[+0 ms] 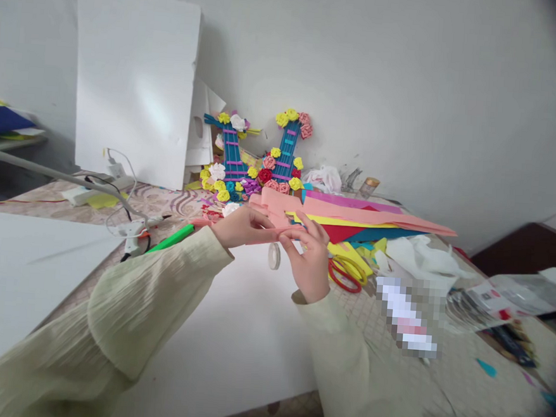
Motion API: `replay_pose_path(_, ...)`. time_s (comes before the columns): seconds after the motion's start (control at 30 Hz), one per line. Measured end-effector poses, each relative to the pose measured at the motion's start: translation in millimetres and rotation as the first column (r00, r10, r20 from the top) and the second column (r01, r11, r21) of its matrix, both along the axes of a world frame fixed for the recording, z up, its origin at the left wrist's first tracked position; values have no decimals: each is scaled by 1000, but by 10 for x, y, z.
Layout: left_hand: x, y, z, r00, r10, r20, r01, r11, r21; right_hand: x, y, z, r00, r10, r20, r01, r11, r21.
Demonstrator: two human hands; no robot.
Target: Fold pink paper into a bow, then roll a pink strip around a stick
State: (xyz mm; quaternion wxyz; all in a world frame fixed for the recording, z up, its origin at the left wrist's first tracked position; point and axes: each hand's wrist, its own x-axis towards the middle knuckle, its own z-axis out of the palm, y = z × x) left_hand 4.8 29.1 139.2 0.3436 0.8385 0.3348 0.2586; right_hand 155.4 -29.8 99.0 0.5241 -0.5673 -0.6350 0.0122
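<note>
My left hand (245,227) and my right hand (308,261) meet above a white board (231,332), fingertips pinched together. Pink crepe paper (278,203) rises just behind the fingers, and its lower end runs in between them. My fingers partly hide the pinched part. The upper fingers of my right hand are raised and bent. Just below the fingertips is a small roll of pale tape (274,256). To the right of my right hand lie red-and-yellow-handled scissors (347,274).
Two blue paper guitar shapes with paper roses (286,149) lean at the wall. Stacked coloured crepe paper (377,217) lies right of them. A green stick (174,238) and a glue gun (136,233) with its cord are left. Plastic bags (514,298) lie right; a large white panel (134,84) stands behind.
</note>
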Motion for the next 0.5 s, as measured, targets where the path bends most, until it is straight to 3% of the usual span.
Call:
replay_pose_path(0.27, 8, -1, -18, 1000, 18, -6, -18, 999, -27, -23, -1, -10, 1000, -25, 6, 25, 999, 35)
replay_pose_path(0.5, 16, 21, -32, 1000, 2, 28, -1, 999, -49, -66, -1, -38, 998, -59, -7, 59, 987, 148)
